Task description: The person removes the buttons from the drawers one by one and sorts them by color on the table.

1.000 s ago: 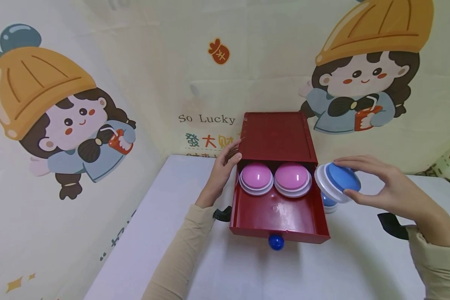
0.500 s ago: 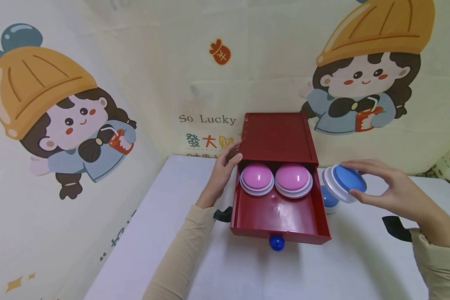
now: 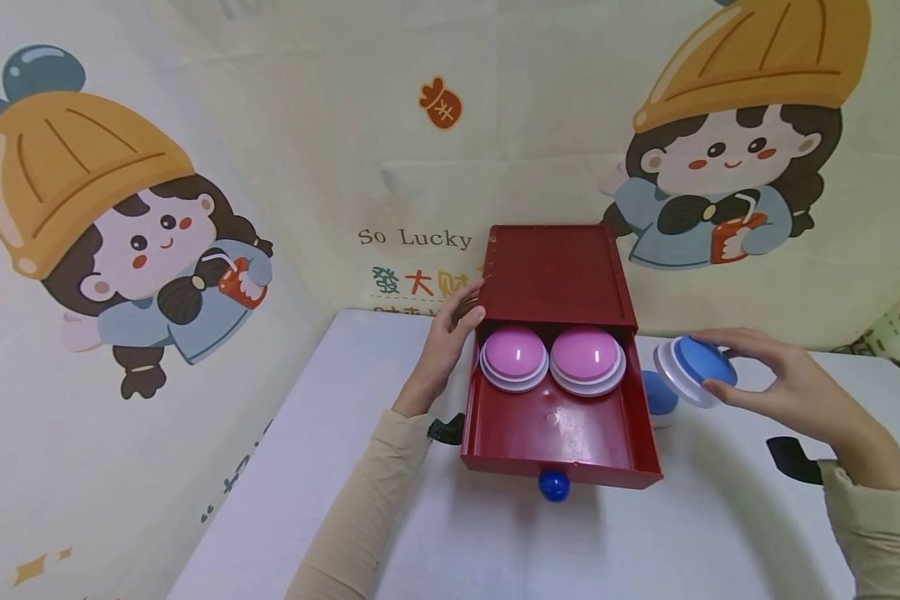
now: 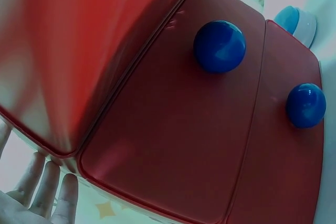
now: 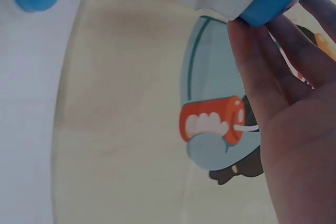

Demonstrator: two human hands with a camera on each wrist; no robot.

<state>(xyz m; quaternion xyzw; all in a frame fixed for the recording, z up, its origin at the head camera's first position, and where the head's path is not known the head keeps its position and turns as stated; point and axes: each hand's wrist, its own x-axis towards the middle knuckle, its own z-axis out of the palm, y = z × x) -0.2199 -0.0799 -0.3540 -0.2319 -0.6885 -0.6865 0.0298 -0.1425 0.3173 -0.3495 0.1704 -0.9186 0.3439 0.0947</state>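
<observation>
A red drawer cabinet (image 3: 558, 271) stands on the white table with its top drawer (image 3: 555, 429) pulled out. In the drawer's far half sit two pink push-button buzzers, the left one (image 3: 513, 354) and the right one (image 3: 585, 354), on white bases. My left hand (image 3: 438, 346) rests along the cabinet's left side, its fingers (image 4: 39, 182) extended at the edge in the left wrist view. To the drawer's right, my right hand (image 3: 783, 375) holds a blue push-button buzzer (image 3: 701, 362) by its edges, tilted and raised. Behind it, another blue buzzer (image 3: 658, 400) stands on the table.
A blue knob (image 3: 553, 485) sticks out from the open drawer's front. Two more drawers below are closed, with a blue knob (image 4: 219, 46) on each. A cartoon-printed cloth (image 3: 390, 167) hangs behind the white table (image 3: 345, 400).
My right hand has drawn the blue buzzer slightly right and down, away from the drawer's right edge. The left hand and the drawer have stayed where they were.
</observation>
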